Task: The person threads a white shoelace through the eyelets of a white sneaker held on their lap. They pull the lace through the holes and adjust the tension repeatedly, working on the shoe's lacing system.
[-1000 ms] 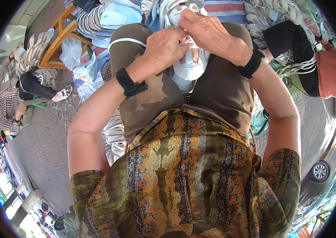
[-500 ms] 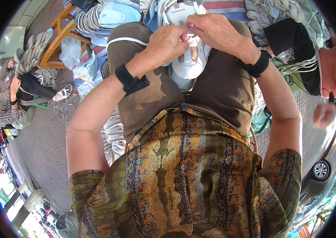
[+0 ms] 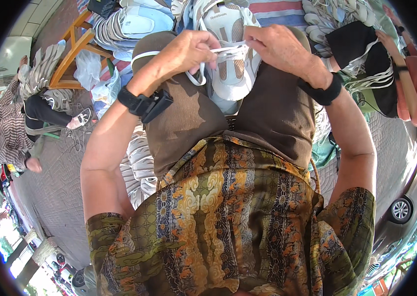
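Note:
A white sneaker rests between my knees on my brown trousers. My left hand pinches a white lace that loops down beside the shoe. My right hand grips the other end of the lace over the shoe's tongue. The lace is stretched across the top of the shoe between both hands. Each wrist carries a black band.
Several pale shoes are piled ahead and beside my left leg. A wooden chair stands at the upper left. A seated person in stripes is at the left; another person's arm at the right. A car is at the lower right.
My hands have drawn apart from the shoe's top, pulling the lace out sideways. The person at the right has shifted their arm.

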`<state>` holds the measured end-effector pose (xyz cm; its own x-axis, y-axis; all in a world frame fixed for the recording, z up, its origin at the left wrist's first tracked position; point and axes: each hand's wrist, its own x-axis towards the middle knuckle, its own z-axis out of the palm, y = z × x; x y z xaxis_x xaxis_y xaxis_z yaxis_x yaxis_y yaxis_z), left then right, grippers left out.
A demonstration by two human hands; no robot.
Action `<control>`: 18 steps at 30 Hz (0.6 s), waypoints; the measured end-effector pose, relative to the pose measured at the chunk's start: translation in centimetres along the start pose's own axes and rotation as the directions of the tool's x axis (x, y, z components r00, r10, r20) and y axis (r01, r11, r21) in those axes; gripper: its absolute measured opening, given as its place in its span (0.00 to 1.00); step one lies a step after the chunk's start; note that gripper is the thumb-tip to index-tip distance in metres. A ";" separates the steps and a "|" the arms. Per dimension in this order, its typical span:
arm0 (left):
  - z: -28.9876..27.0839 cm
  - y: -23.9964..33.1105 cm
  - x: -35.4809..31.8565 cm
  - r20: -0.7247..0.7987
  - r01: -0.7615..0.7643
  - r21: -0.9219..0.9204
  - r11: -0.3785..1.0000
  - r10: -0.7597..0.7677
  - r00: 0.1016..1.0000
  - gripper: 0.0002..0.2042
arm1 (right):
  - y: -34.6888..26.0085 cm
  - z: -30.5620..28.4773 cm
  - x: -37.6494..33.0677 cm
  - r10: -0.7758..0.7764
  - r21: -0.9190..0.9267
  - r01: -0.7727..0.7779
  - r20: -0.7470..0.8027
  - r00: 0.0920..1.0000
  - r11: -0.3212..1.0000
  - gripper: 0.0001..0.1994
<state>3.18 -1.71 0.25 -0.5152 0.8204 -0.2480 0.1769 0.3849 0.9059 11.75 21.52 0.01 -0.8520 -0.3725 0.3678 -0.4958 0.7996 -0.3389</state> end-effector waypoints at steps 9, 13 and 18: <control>-1.6 1.5 -0.9 0.048 0.031 0.148 0.989 -0.039 0.998 0.07 | 2.6 -8.5 -5.4 0.296 -0.007 -0.298 0.118 0.948 0.955 0.06; -1.8 1.4 -0.7 0.056 0.070 0.124 0.990 -0.077 0.995 0.09 | 1.6 -13.4 -8.9 0.530 0.031 -0.534 0.090 0.843 0.845 0.05; -1.4 0.4 -0.6 0.059 0.106 0.011 0.994 -0.106 0.993 0.10 | 5.2 -18.3 -16.2 0.534 -0.005 -0.534 0.008 0.846 0.846 0.04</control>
<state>2.43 -2.63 1.26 -0.4810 0.7982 -0.3626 0.1310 0.4744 0.8705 26.07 40.35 8.16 -0.9865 0.1079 0.1229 0.0363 0.8773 -0.4786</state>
